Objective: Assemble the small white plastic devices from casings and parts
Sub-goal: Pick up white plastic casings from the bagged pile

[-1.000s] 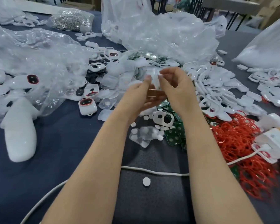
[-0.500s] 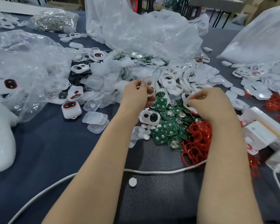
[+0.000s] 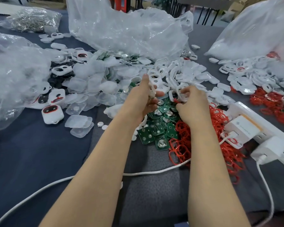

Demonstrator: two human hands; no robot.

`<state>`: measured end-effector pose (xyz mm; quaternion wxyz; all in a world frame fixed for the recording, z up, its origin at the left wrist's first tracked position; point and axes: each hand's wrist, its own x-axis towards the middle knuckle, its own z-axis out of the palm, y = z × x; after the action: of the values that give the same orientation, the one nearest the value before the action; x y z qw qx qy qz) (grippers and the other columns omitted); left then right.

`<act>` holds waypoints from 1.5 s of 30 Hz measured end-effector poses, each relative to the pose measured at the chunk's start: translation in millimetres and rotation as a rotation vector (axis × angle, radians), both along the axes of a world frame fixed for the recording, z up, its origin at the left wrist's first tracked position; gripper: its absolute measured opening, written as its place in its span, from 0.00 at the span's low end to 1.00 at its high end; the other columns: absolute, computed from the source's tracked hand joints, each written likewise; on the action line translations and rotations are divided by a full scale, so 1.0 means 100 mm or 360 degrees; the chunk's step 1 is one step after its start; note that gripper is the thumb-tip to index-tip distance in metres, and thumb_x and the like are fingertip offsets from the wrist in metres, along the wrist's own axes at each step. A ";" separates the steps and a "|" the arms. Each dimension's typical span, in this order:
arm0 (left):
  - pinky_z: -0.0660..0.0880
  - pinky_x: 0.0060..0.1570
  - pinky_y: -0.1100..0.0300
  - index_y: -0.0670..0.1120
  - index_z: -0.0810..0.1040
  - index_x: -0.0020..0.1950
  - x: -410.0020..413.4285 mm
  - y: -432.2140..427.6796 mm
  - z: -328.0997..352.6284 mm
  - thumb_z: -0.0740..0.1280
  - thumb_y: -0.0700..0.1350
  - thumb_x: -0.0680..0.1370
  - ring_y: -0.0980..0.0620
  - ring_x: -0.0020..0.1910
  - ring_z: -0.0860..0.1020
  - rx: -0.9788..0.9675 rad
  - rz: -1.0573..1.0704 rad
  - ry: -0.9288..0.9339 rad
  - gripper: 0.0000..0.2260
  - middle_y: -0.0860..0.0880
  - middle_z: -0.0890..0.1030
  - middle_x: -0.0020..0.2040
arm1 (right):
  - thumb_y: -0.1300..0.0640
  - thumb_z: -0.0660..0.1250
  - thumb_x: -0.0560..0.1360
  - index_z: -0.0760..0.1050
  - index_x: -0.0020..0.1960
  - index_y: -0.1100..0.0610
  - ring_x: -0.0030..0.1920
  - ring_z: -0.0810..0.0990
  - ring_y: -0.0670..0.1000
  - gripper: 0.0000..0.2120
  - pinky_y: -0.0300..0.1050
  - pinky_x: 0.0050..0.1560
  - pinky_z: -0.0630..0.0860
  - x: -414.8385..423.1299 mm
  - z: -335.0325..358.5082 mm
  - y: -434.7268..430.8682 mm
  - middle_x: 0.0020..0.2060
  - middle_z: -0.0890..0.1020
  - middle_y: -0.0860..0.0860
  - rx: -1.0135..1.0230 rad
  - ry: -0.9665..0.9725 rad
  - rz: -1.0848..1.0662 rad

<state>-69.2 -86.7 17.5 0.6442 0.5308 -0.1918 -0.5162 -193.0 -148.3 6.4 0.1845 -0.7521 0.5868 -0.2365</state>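
Both hands have come closer together since half a second ago, just above the green boards. My left hand grips a white casing. My right hand pinches a white frame and a red ring. The two hands do not touch. A few finished devices lie well left of the boards. I think most of the job is left: loose parts sit piled all around them.

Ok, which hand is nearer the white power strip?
Right. The right hand sits just left of the power strip, by the red rings; the left hand is farther left, beyond it.
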 end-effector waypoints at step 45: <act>0.79 0.38 0.65 0.43 0.78 0.48 0.51 0.21 -0.22 0.59 0.41 0.83 0.54 0.38 0.83 -0.0220 0.0281 -0.0544 0.09 0.45 0.83 0.42 | 0.65 0.64 0.77 0.78 0.56 0.60 0.46 0.77 0.50 0.09 0.41 0.51 0.75 0.83 -0.07 0.28 0.46 0.79 0.54 -0.0392 -0.0712 0.0580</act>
<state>-18.2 -65.4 -4.6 0.6799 0.5799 -0.2861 -0.3457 -109.6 -120.4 -0.8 0.2559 -0.7908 0.3543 -0.4285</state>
